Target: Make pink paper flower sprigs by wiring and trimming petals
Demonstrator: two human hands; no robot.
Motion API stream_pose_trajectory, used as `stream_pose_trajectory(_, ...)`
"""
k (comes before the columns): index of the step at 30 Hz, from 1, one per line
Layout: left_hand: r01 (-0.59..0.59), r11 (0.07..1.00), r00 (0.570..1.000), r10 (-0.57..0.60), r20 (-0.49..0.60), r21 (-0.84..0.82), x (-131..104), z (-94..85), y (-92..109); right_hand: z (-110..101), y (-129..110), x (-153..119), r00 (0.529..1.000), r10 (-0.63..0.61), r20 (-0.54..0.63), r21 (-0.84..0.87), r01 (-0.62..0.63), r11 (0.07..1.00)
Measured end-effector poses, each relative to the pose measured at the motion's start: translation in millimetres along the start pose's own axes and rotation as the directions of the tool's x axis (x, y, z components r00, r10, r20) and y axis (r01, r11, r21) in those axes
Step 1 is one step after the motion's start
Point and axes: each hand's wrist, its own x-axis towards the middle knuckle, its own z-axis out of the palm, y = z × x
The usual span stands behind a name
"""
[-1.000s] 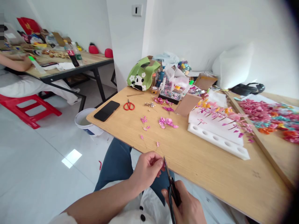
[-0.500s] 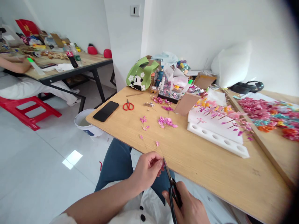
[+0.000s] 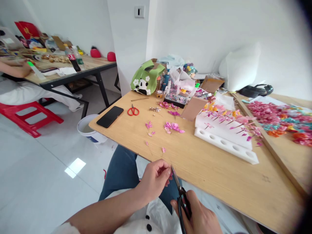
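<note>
My left hand [image 3: 157,178] is closed at the table's front edge, pinching a small pink petal flower [image 3: 170,177] mostly hidden by the fingers. In my right hand [image 3: 198,213] is a pair of scissors [image 3: 179,188] with black handles, its blades pointing up and away. The blade tips lie right beside the left fingertips. Just beyond them on the wood are a single pink petal [image 3: 163,150] with a thin stem and another one [image 3: 146,143]. Farther back lies a heap of magenta petals [image 3: 173,126].
On the table [image 3: 209,182] are a phone [image 3: 110,117], red-handled scissors [image 3: 133,111], a bead box [image 3: 175,99] and a white foam holder [image 3: 225,145] under flower sprays [image 3: 224,117]. A wooden strip [image 3: 270,148] borders colourful flowers [image 3: 265,113]. A bucket [image 3: 89,130] stands left; another person [image 3: 14,70] sits beyond.
My view has shifted very slightly. Both hands stay almost in place, the scissors still at the left fingertips. The thin strand that showed above those fingertips can no longer be made out.
</note>
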Motion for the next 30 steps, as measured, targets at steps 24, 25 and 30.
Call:
stream_pose_trajectory(24, 0.089, 0.989, 0.994, -0.081, 0.073, -0.115, 5, 1.1, 0, -17, 14, 8, 0.988, -0.151, 0.030, -0.161, 0.154, 0.975)
stream_pose_trajectory(25, 0.093, 0.988, 0.993, -0.083, 0.079, -0.125, 5, 1.1, 0, -17, 15, 7, 0.988, -0.150, 0.034, -0.160, 0.153, 0.975)
stream_pose_trajectory(30, 0.109, 0.982, 0.991, -0.095, 0.092, -0.153, 4, 1.7, -1, -16, 18, 6, 0.987, -0.158, 0.030, -0.167, 0.161, 0.973)
